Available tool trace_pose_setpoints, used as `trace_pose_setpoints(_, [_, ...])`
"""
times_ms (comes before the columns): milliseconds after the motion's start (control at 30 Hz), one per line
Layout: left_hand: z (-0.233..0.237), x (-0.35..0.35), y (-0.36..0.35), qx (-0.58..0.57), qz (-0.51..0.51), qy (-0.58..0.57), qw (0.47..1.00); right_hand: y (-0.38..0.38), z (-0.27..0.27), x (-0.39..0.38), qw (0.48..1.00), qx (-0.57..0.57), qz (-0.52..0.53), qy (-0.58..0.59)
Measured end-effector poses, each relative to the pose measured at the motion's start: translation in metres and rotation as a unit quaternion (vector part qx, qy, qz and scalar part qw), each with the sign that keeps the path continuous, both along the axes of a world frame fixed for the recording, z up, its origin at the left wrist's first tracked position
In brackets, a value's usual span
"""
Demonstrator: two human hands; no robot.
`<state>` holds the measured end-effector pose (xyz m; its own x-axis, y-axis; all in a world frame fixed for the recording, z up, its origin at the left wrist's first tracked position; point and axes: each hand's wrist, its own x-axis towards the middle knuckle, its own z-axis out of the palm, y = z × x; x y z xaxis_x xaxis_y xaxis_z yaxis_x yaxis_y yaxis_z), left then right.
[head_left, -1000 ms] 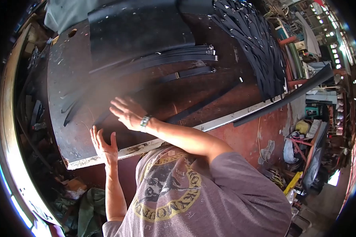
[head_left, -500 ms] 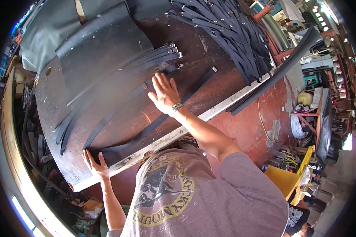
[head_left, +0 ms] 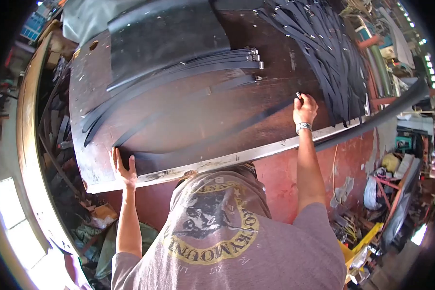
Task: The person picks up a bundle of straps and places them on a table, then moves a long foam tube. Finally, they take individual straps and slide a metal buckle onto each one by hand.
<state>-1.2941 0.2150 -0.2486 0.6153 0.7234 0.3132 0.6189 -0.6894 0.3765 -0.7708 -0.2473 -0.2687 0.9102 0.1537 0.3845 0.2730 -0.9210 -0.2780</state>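
At the table's left front, my left hand (head_left: pixel 123 167) lies with its fingers apart, its fingertips touching the near ends of dark straps. My right hand (head_left: pixel 305 110) is closed on the metal-tipped end of a long black strap (head_left: pixel 246 123), which runs from there across to my left hand. Behind that strap, another strap (head_left: pixel 179 100) curves over the tabletop. Further back lie several stacked black straps (head_left: pixel 203 61) with metal buckles at their right ends, partly over a black sheet (head_left: pixel 169 38).
The brown table (head_left: pixel 94 72) has a pale front edge. A large heap of black straps (head_left: pixel 324 48) covers its back right. Long dark strips (head_left: pixel 382 112) stick out past the right edge. Crowded shelves and a yellow object (head_left: pixel 367 239) stand at the right.
My right hand has moved right from over the table's middle and closed on the strap's metal end. My left hand stays at the straps' left ends. The view has turned.
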Motion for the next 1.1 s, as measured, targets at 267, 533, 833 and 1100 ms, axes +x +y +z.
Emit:
trace_pose_setpoints(267, [-0.005,-0.003,0.003,0.003,0.006,0.004,1.000,-0.011,0.001,0.016,0.997,0.041,-0.020,0.070])
trace_pose_setpoints(533, [-0.006,-0.003,0.004,0.003,0.005,0.005,1.000,-0.011,0.000,0.019,0.995,0.056,0.069,0.042])
trace_pose_setpoints(833, [-0.006,-0.003,0.004,-0.001,0.004,-0.001,1.000,-0.013,0.001,0.039,0.956,0.236,0.071,0.157])
trace_pose_setpoints(1100, [-0.004,0.000,0.002,0.003,-0.003,-0.007,1.000,-0.013,0.018,0.021,0.927,0.298,0.099,0.204])
